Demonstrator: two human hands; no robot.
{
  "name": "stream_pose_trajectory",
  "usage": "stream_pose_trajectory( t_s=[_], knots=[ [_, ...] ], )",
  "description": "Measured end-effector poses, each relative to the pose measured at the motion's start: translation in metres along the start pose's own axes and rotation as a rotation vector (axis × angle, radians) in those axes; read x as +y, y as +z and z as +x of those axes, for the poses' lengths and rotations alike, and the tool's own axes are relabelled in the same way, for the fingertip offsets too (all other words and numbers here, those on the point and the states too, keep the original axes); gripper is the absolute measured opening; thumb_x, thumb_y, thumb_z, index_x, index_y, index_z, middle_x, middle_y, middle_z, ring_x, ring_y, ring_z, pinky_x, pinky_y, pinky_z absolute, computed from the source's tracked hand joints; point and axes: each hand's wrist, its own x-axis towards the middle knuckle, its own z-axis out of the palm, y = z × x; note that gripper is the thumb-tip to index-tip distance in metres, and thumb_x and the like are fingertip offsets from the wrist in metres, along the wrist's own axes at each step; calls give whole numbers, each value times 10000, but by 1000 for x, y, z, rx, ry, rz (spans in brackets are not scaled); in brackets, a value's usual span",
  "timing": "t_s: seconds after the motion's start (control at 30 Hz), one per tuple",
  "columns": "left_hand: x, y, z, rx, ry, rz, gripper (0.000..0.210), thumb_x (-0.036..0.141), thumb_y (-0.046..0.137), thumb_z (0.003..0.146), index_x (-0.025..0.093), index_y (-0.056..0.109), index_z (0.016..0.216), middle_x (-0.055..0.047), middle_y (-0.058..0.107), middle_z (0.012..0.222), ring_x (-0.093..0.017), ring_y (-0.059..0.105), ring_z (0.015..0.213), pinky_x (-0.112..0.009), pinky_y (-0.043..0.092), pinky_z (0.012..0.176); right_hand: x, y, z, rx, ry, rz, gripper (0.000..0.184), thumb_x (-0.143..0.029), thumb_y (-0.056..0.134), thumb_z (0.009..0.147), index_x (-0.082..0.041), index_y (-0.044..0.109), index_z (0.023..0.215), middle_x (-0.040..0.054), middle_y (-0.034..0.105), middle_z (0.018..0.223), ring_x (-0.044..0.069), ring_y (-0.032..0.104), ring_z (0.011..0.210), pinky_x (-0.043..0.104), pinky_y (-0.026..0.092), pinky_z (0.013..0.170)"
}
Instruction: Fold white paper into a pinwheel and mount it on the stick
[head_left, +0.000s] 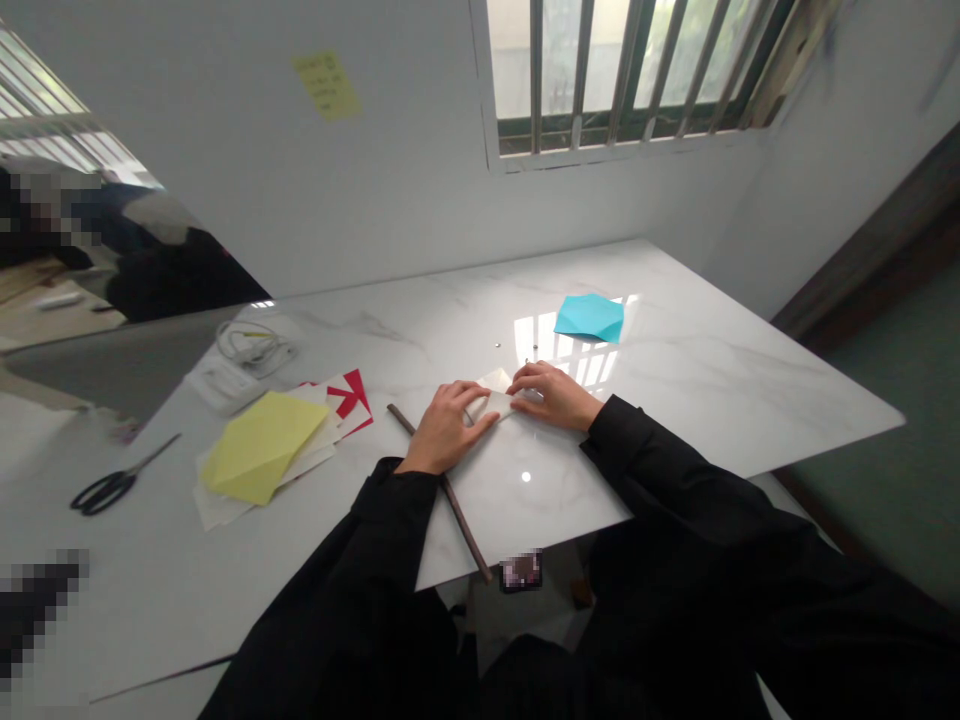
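Note:
A small cream-white piece of folded paper (495,402) lies on the marbled table between my hands, partly covered by fingers. From the left, my left hand (451,425) grips its edge with thumb and fingers. My right hand (553,394) has its fingertips closed on the paper's right side. Under my left forearm runs a thin dark brown strip (466,525), slanting to the table's front edge. Behind my right hand lies a folded blue paper (590,317).
To the left are a folded yellow paper (262,445) on white sheets, red paper pieces (351,395), black-handled scissors (112,488) and a coiled white cable (255,343). A barred window (630,75) and a yellow note (327,85) are on the wall. A person (172,260) is at far left.

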Motion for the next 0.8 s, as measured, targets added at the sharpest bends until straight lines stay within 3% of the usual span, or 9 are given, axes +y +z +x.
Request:
stream_pose_trajectory(
  t_s=[0.3,0.6,0.8],
  knots=[
    [1,1,1,2,-21,2,185,404,760,969,242,745,1058,-81,747,1192,-309,633,1180,-503,491,1130,0,5,3,25,7,7,86,-254,747,1031,-227,788,961,72,754,1097,220,662,1010,392,511,987],
    [3,1,0,16,-41,-8,416,322,758,964,249,654,1361,-62,752,1208,-302,651,1167,-485,500,1105,-11,12,5,83,91,-54,108,-208,777,999,-200,742,897,81,705,1035,224,618,962,360,487,908],
    [4,0,0,21,-41,10,417,320,756,965,253,655,1364,-65,748,1207,-302,653,1158,-484,504,1099,-17,14,5,113,122,-77,76,-185,771,988,-199,737,921,85,693,1034,233,616,969,364,491,898]
  ],
)
